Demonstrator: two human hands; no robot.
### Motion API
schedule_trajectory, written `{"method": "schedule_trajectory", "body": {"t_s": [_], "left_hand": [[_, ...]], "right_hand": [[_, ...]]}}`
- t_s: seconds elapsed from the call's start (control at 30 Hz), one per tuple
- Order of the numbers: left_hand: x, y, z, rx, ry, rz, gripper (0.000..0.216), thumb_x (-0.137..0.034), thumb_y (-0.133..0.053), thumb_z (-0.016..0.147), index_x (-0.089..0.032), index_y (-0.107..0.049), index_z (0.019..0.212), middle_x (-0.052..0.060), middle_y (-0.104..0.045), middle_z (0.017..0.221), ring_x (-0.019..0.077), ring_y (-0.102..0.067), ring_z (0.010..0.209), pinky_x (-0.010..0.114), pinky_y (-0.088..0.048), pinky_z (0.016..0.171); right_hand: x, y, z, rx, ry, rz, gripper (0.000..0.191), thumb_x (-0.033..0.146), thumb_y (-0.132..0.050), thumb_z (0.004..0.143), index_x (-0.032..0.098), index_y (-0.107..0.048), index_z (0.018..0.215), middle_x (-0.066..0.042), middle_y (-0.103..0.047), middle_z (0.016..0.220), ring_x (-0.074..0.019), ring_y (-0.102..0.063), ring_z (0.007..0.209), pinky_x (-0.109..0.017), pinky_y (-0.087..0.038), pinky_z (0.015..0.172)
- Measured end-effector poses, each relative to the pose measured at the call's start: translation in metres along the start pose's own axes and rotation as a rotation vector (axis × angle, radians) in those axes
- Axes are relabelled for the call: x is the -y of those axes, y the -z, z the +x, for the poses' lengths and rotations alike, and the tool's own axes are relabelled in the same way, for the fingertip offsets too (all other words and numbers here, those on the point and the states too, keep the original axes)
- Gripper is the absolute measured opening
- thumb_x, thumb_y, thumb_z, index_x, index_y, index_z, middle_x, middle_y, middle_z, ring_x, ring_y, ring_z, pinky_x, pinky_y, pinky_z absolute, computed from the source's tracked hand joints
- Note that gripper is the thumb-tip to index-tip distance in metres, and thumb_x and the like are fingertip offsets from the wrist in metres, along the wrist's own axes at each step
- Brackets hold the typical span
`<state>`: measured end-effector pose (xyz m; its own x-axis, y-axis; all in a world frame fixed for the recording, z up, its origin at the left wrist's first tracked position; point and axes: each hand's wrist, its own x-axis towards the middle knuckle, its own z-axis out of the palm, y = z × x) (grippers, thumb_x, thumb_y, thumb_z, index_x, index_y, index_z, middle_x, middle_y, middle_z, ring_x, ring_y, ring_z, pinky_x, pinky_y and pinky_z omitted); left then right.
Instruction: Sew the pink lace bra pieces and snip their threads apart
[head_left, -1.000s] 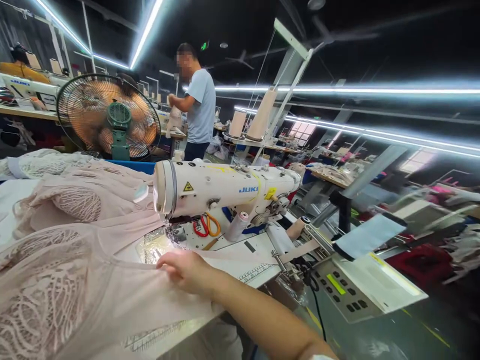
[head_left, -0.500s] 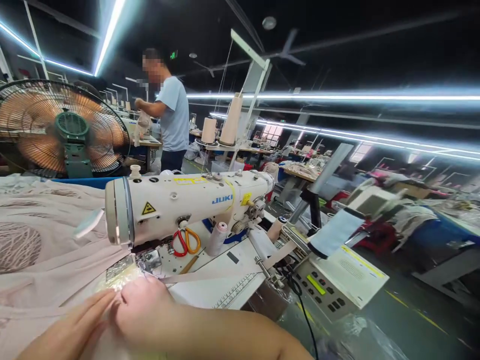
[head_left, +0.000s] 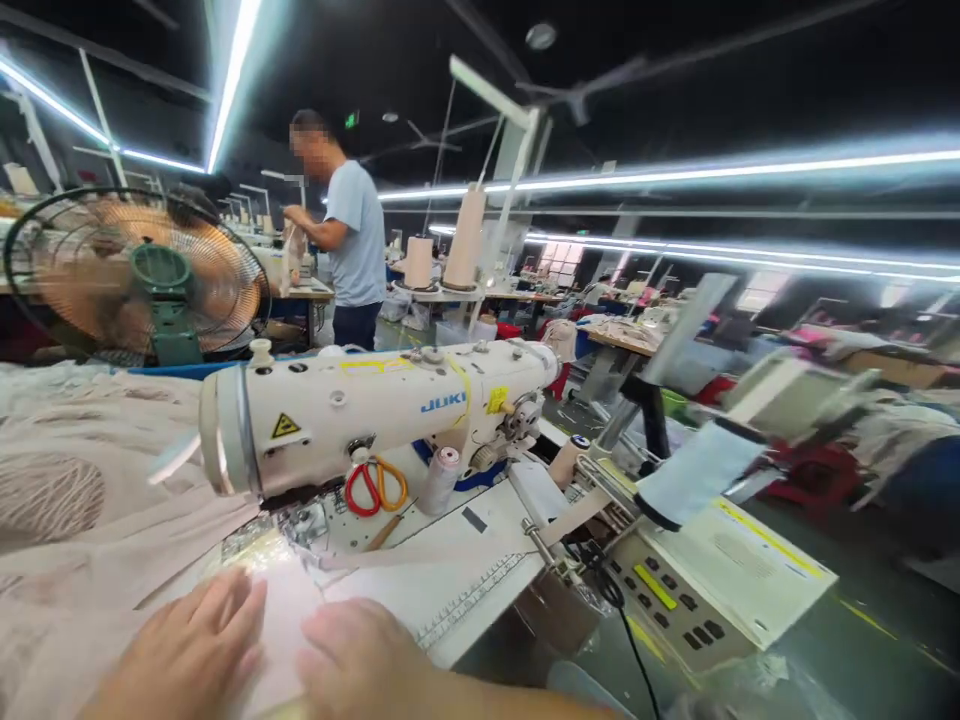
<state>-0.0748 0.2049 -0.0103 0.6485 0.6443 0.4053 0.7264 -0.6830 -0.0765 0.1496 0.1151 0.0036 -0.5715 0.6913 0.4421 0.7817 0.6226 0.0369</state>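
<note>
My left hand [head_left: 187,640] rests on pale pink fabric [head_left: 279,610], its fingers stretched forward and a little apart. To its right, my right hand [head_left: 360,650] is over the same fabric; motion blurs its fingers, so their grip cannot be told. Just beyond both hands stands a white sewing machine [head_left: 375,405]. Its needle area is partly hidden under the machine head. A pale strip [head_left: 450,545] runs from there across the white table plate toward a roller bracket [head_left: 551,550] on the right.
Red-and-orange-handled scissors [head_left: 377,487] and a thread spool [head_left: 441,480] stand beside the machine. Heaped fabric [head_left: 67,470] covers the left side. A large fan [head_left: 160,275] stands behind it. A control box [head_left: 720,580] is at the right. A co-worker [head_left: 356,230] stands beyond.
My hands were together at the fabric near the needle area; now they are apart, the right one shifted rightward and nearer me. The camera view has turned slightly.
</note>
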Motion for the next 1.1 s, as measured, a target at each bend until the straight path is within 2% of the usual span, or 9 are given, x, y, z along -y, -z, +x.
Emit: {"method": "schedule_trajectory", "body": {"t_s": [0.1,0.2,0.4,0.5,0.6,0.87,1.1], "left_hand": [[-0.029,0.045,0.020,0.177,0.002,0.072,0.032,-0.028,-0.047,0.088,-0.017,-0.070,0.107,0.017,-0.063,0.123,0.0337,-0.057,0.111,0.048,-0.048,0.086],[-0.036,0.061,0.037,0.317,0.021,0.039,0.032,-0.027,-0.047,0.090,-0.009,-0.068,0.106,0.019,-0.065,0.109,0.0304,-0.060,0.099,0.042,-0.049,0.082],[-0.030,0.059,0.042,0.373,0.031,-0.005,0.026,-0.026,-0.043,0.092,-0.012,-0.065,0.094,0.012,-0.061,0.092,0.0250,-0.058,0.081,0.037,-0.046,0.070],[-0.026,0.059,0.040,0.378,0.009,-0.014,0.023,-0.025,-0.046,0.090,-0.015,-0.063,0.102,0.010,-0.060,0.089,0.0236,-0.057,0.076,0.035,-0.043,0.064],[-0.024,0.059,0.041,0.348,-0.009,0.015,0.027,-0.028,-0.048,0.090,-0.016,-0.062,0.109,0.010,-0.061,0.089,0.0247,-0.056,0.076,0.035,-0.042,0.063],[-0.024,0.058,0.050,0.385,0.040,0.022,0.027,-0.033,-0.045,0.092,-0.014,-0.064,0.100,0.011,-0.059,0.086,0.0262,-0.058,0.077,0.036,-0.043,0.062],[-0.017,0.051,0.061,0.367,0.062,0.025,0.036,-0.034,-0.044,0.092,-0.011,-0.061,0.114,0.014,-0.059,0.093,0.0279,-0.059,0.085,0.036,-0.044,0.064]], "right_hand": [[0.007,0.015,-0.012,0.005,-0.113,0.136,0.024,0.028,-0.047,0.087,0.016,-0.053,0.106,-0.009,-0.059,0.113,-0.0232,-0.052,0.102,-0.038,-0.044,0.090],[0.009,0.018,-0.016,0.024,-0.176,0.184,0.029,0.026,-0.049,0.087,0.017,-0.053,0.115,-0.010,-0.059,0.120,-0.0261,-0.049,0.107,-0.042,-0.042,0.090],[0.012,0.014,-0.014,0.023,-0.165,0.204,0.032,0.025,-0.049,0.088,0.017,-0.053,0.118,-0.010,-0.059,0.120,-0.0257,-0.051,0.105,-0.040,-0.044,0.088],[0.012,0.017,-0.011,0.025,-0.110,0.222,0.033,0.024,-0.048,0.087,0.016,-0.052,0.119,-0.011,-0.059,0.120,-0.0256,-0.051,0.105,-0.040,-0.045,0.089],[0.013,0.019,-0.008,0.048,-0.076,0.248,0.034,0.025,-0.047,0.087,0.015,-0.051,0.120,-0.013,-0.057,0.121,-0.0261,-0.051,0.107,-0.041,-0.045,0.092],[0.012,0.019,-0.009,0.134,-0.064,0.280,0.039,0.032,-0.046,0.089,0.015,-0.050,0.123,-0.015,-0.054,0.128,-0.0284,-0.050,0.115,-0.044,-0.041,0.101],[0.006,0.018,-0.003,0.245,-0.182,0.285,0.040,0.031,-0.048,0.089,0.015,-0.051,0.126,-0.014,-0.047,0.138,-0.0282,-0.041,0.128,-0.042,-0.037,0.106]]}}
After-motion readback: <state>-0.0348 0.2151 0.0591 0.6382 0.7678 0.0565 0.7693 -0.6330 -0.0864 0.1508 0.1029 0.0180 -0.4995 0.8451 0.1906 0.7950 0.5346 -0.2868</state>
